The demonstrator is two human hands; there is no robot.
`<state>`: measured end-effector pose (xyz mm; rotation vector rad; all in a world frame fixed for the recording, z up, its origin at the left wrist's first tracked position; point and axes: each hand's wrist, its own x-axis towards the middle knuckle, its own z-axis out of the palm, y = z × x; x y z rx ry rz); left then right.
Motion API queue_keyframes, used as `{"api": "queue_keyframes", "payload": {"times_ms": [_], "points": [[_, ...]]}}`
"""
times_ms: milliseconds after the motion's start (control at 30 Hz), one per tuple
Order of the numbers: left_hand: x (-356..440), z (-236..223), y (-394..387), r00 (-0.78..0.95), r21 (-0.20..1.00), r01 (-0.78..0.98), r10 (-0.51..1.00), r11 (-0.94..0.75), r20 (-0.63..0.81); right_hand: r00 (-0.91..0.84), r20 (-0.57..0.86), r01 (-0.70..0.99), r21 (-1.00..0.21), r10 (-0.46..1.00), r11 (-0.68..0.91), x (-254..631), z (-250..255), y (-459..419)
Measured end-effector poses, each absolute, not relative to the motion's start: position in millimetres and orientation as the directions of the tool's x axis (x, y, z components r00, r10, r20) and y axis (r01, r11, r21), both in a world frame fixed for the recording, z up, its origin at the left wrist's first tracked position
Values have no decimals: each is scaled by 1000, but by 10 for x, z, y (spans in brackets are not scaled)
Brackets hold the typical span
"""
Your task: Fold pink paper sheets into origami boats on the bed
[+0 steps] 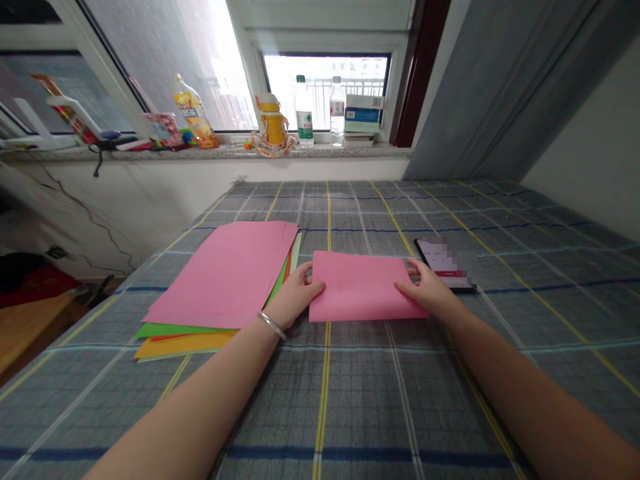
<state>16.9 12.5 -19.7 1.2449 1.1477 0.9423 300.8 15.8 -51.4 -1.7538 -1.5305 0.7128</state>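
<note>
Bed (530,313) under a grey plaid cover with yellow and navy lines filled most of the view, running up to a white wall below a window (325,93). Stone windowsill (320,152) carried a row of objects: two clear water bottles (304,113), a yellow flask (273,123), a stack of boxes (363,113) and a part-used yellow plastic bottle (194,113).

On the bed, left of centre: a stack of coloured paper (215,287), slightly fanned, pink sheet on top, with green, orange and yellow edges showing below.

Just right of the stack, apart from it: a single pink sheet (363,287), lying flat at centre on the cover, possibly folded; could not tell from this view.

Both hands on that sheet, palms down, fingers loosely spread, no pinch seen. Left hand (297,297) touched its left edge, wrist beside the stack's corner. Right hand (430,287) lay over its right edge, fingertips near the top corner.

Phone (445,265) lay face up just beyond the right hand, screen pixelated. Thin silver bangle (272,325) on left wrist.
</note>
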Motion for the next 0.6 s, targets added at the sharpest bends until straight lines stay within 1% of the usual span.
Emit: {"api": "queue_keyframes", "payload": {"times_ms": [100, 167, 233, 300, 367, 467, 533, 600], "points": [[185, -226, 110, 203, 992, 103, 974, 78, -98, 175, -35, 516, -848, 984, -122, 2999, -494, 170], [181, -258, 120, 218, 989, 138, 973, 46, -75, 206, -39, 499, -855, 978, -140, 3001, -488, 181], [167, -285, 136, 242, 985, 168, 968, 26, -67, 227, -27, 518, -843, 973, -145, 3013, -491, 194], [146, -303, 155, 238, 972, 233, 968, 21, -78, 204, -32, 549, -824, 979, -141, 3027, -500, 203], [129, -311, 174, 205, 942, 335, 975, 17, -90, 176, -27, 593, -795, 984, -127, 3030, -510, 205], [117, -312, 203, 139, 885, 466, 987, 9, -84, 141, 30, 661, -747, 989, -72, 3007, -518, 197], [117, -315, 221, 92, 863, 504, 993, 15, -71, 116, 47, 678, -733, 992, -45, 2984, -524, 193], [119, -324, 236, 50, 856, 516, 996, 32, -68, 83, 32, 669, -743, 996, -32, 2968, -537, 195]]}}
